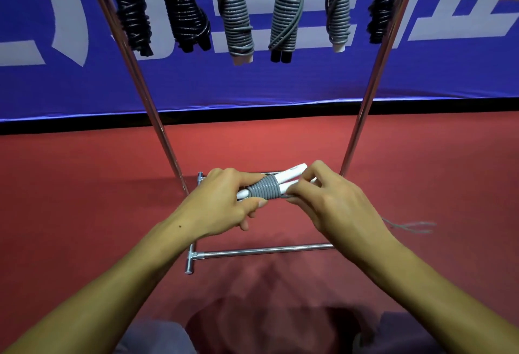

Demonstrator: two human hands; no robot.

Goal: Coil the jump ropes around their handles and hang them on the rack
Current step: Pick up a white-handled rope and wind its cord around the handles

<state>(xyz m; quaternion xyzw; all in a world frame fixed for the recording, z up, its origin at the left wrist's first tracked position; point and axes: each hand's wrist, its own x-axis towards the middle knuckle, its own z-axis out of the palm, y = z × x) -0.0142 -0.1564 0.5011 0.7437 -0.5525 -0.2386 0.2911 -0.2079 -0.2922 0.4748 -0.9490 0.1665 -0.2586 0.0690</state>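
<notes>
Left hand [224,199] grips the two white handles [292,175] of a jump rope, fingers curled round them beside a band of grey rope coils [265,189]. Right hand [331,199] pinches the grey rope at the coil's edge, fingers bent; the loose rope tail [412,225] trails blurred past the right wrist. The bundle is held above the red floor [84,185], in front of the metal rack [264,251]. Six coiled ropes hang from the rack: black [129,8] and grey [236,19].
</notes>
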